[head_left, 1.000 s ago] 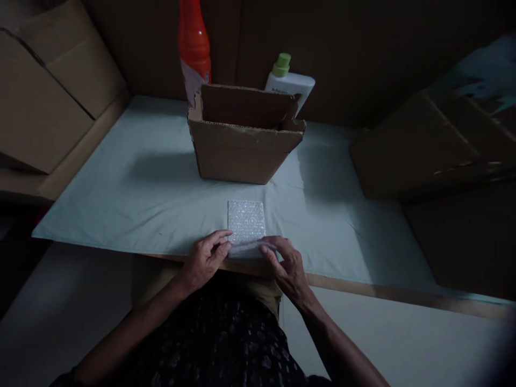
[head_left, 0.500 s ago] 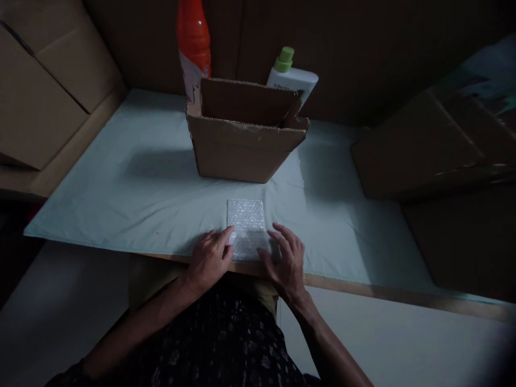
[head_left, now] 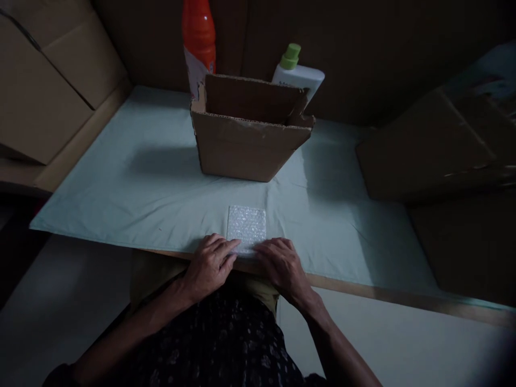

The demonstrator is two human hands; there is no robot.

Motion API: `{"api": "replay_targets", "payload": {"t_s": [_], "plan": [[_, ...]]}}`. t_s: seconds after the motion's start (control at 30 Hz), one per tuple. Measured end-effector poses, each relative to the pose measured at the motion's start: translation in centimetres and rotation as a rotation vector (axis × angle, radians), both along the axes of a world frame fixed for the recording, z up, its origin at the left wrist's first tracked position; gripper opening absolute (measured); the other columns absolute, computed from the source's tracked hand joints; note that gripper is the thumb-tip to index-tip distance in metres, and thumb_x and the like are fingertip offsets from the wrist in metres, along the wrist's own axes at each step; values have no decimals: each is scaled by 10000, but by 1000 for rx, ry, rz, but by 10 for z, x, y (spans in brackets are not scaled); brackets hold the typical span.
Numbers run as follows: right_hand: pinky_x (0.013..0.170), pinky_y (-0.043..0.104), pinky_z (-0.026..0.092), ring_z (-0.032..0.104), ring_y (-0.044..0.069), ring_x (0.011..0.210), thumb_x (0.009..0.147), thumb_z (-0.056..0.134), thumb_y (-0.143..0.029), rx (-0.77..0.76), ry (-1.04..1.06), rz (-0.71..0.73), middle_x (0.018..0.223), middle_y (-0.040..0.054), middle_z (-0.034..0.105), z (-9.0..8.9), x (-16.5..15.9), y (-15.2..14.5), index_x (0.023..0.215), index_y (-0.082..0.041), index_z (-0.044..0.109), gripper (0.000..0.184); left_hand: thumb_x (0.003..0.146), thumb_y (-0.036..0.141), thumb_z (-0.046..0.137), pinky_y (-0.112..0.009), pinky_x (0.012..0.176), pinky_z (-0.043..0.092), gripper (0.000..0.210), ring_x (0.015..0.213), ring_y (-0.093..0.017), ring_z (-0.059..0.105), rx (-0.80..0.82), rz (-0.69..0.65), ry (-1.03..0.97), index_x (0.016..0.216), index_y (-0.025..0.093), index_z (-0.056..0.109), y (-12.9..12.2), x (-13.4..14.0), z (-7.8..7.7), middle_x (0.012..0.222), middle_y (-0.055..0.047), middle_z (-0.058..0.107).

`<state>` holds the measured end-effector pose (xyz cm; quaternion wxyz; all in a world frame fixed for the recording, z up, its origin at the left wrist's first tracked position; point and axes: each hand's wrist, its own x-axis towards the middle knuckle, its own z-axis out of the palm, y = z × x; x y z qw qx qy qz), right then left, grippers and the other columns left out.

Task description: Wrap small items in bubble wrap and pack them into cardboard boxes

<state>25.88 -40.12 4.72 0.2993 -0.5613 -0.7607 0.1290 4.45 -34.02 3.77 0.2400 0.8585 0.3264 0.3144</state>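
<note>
A small, squarish piece of bubble wrap [head_left: 246,223] lies flat at the front edge of the cloth-covered table. My left hand [head_left: 213,260] is at its near left corner, index finger lying over the wrap and thumb tucked close below. At the near right corner is my right hand [head_left: 282,266], fingers pressed together and pointing left. Both hands are closed on the near edge of the wrap, which the fingers partly hide. Just beyond the wrap stands an open cardboard box [head_left: 245,148], touched by neither hand.
An orange bottle [head_left: 199,37] and a white bottle with a green cap [head_left: 298,75] stand behind the open box. Larger cartons are at the left [head_left: 44,80] and in shadow at the right [head_left: 419,150]. A pale blue cloth [head_left: 161,199] covers the table.
My spread fingers have closed on the near edge of the bubble wrap. The right hand has shifted left and its fingers have drawn together. Less of the wrap shows now.
</note>
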Motion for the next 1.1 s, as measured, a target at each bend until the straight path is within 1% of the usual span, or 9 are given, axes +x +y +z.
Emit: {"api": "replay_targets", "payload": {"t_s": [0.07, 0.2, 0.33, 0.4, 0.5, 0.63, 0.8, 0.93, 1.1], "plan": [[800, 379, 495, 673, 200, 851, 988, 552, -177, -2, 38, -59, 928, 44, 756, 1, 1, -1, 1075, -216, 668, 150, 928, 137, 549, -357, 793, 561, 286, 865, -204, 649, -45, 46, 2, 1189, 173, 660, 3, 2, -3, 925, -62, 735], [874, 419, 491, 652, 250, 1044, 953, 616, -204, 142, -7, -178, 1109, 84, 737, -1, 4, -6, 1171, -227, 634, 220, 888, 138, 588, -368, 792, 568, 314, 847, -215, 660, -93, 100, 51, 1194, 151, 662, 14, 9, -7, 948, -77, 736], [906, 447, 456, 623, 286, 1149, 923, 647, -198, 131, -145, -71, 1184, 89, 733, -6, 4, -5, 1146, -218, 658, 224, 879, 134, 609, -416, 811, 570, 299, 873, -254, 659, -29, 136, 124, 1172, 121, 667, 20, 14, -6, 930, -96, 717], [916, 447, 448, 620, 286, 1176, 936, 627, -188, 96, -169, -35, 1176, 82, 746, -9, 2, -2, 1148, -211, 669, 217, 891, 153, 611, -429, 856, 565, 287, 952, -268, 648, 11, 149, 114, 1171, 115, 665, 19, 14, -5, 1009, -121, 705], [913, 433, 451, 645, 255, 1128, 964, 583, -161, 65, -123, -27, 1081, 59, 774, -11, 0, 3, 1141, -226, 687, 216, 903, 192, 626, -432, 957, 535, 310, 1073, -264, 609, 33, 67, 40, 1206, 130, 646, 14, 8, -3, 1141, -129, 689], [895, 415, 477, 661, 230, 1031, 977, 574, -187, -25, -18, 8, 1034, 65, 764, -6, 0, 3, 1175, -224, 680, 228, 924, 169, 589, -409, 919, 538, 313, 1008, -240, 609, 1, -1, 22, 1235, 153, 618, 9, -1, -3, 1034, -83, 726], [866, 419, 478, 618, 266, 1090, 956, 617, -252, 8, -131, -86, 1194, 108, 701, 0, -2, 3, 1233, -222, 647, 280, 947, 207, 569, -403, 847, 548, 284, 923, -238, 642, 37, 52, 103, 1218, 152, 629, 26, 6, -8, 973, -80, 742], [900, 436, 454, 604, 282, 1104, 914, 662, -230, 69, -255, -57, 1203, 117, 701, -6, -5, 11, 1194, -198, 666, 282, 943, 251, 582, -411, 841, 554, 261, 917, -251, 655, 80, 122, 146, 1172, 146, 654, 39, 14, -11, 972, -100, 729], [829, 391, 472, 664, 230, 947, 965, 589, -197, 114, -137, -150, 1013, 76, 763, -17, -5, 25, 1097, -204, 706, 176, 941, 312, 579, -351, 820, 575, 350, 877, -185, 665, -132, 296, -63, 1258, 167, 604, 24, 3, -8, 1058, -91, 696]]}}
